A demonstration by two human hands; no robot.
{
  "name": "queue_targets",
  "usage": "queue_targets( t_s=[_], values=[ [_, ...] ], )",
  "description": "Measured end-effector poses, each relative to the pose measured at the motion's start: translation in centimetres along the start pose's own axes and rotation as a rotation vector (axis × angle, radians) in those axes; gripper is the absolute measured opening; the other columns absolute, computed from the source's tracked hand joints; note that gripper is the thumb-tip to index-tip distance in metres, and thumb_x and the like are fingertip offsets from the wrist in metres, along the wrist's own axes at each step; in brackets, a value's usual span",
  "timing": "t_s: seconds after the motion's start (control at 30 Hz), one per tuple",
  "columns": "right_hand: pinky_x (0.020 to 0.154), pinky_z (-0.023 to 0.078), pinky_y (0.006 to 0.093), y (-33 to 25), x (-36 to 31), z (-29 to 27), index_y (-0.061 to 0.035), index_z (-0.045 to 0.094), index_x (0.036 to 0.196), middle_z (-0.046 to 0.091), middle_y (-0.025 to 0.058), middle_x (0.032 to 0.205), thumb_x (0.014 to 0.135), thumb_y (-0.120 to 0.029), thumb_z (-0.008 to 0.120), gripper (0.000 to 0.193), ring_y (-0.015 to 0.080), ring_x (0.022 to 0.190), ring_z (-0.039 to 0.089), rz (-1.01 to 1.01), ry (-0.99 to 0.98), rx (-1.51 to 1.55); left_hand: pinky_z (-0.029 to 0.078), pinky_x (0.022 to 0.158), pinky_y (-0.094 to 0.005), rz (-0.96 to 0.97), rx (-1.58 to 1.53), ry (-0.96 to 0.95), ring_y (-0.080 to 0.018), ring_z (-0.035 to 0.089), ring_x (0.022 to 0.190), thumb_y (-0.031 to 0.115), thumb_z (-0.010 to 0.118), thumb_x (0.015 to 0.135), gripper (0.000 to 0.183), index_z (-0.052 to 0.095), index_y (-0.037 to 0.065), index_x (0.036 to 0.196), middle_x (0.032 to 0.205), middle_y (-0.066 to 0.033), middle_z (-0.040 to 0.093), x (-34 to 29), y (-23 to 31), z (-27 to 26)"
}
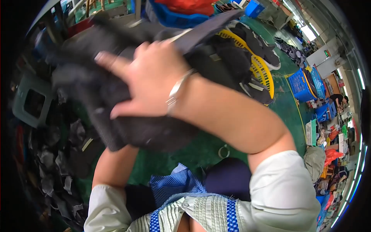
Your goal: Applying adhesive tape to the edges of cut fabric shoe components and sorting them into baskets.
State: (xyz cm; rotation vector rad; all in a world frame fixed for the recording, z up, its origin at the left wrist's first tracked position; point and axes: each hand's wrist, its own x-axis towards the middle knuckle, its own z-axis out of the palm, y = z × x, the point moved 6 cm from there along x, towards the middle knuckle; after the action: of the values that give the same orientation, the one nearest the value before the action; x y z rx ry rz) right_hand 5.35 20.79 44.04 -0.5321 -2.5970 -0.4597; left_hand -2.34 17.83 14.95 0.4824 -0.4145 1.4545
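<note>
A bundle of black fabric pieces (158, 135), blurred by motion, is held up in front of me. My right hand (152, 75) reaches across from the right and grips its top, with thumb and index finger stretched out over the cloth and the other fingers bent. My left forearm (112, 166) goes up beneath the bundle, which hides the left hand and its fingers. Just beyond the bundle on the right, a yellow plastic basket (264, 71) holds dark pieces that look like shoe uppers, some with pale edges.
Many dark fabric scraps (48, 166) lie on the left. A grey plastic stool (23, 100) stands there too. At the far side is a blue crate (170, 17) with red material. A roll of tape (223, 151) lies on the green floor. Blue baskets (301, 85) stand at right.
</note>
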Motion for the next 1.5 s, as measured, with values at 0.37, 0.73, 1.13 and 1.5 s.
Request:
queue_targets(
  t_s=[0.37,0.73,1.13,1.5],
  values=[
    [0.102,0.043,0.0459,41.2,-25.0,8.5,-0.0377,0.024,0.15,0.017,0.0315,0.151,0.052,-0.087,0.062,0.116,0.0471,0.123,0.049,0.766,-0.615,-0.114,0.046,0.076,-0.0326,-0.5,0.976,1.12,-0.016,0.057,0.087,0.036,0.056,0.093,0.034,0.059,0.007,0.109,0.096,-0.0043,0.064,23.9,-32.6,-10.3],
    [0.096,0.035,0.0597,40.2,-34.6,26.8,-0.0292,0.051,0.138,0.013,0.0167,0.157,0.067,-0.074,0.061,0.084,0.0457,0.129,0.029,0.923,-0.555,-0.288,0.053,0.085,-0.0376,-1.328,1.856,0.919,-0.0268,0.066,0.098,0.021,0.071,0.083,0.034,0.062,0.003,0.11,0.104,-0.0137,0.068,-9.1,-15.8,0.3],
    [0.108,0.035,0.0456,45.0,-38.4,23.1,0.0013,0.037,0.142,0.035,0.0367,0.14,0.083,-0.072,0.05,0.095,0.0473,0.131,0.037,0.688,-0.355,-0.301,0.047,0.076,-0.0293,-0.347,1.131,2.117,-0.0127,0.064,0.093,0.035,0.063,0.091,0.029,0.062,0.009,0.104,0.101,-0.0034,0.068,-28.7,8.6,15.1],
    [0.099,0.041,0.0392,41.1,-30.1,7.9,-0.0009,0.046,0.136,0.057,0.0231,0.127,0.092,-0.051,0.053,0.066,0.0361,0.119,0.054,0.879,-0.261,-0.278,0.051,0.073,-0.0384,0.13,0.313,2.34,-0.03,0.062,0.1,0.04,0.07,0.083,0.074,0.037,0.002,0.138,0.133,-0.0182,0.051,-43.5,17.5,-2.5]
  ],
)
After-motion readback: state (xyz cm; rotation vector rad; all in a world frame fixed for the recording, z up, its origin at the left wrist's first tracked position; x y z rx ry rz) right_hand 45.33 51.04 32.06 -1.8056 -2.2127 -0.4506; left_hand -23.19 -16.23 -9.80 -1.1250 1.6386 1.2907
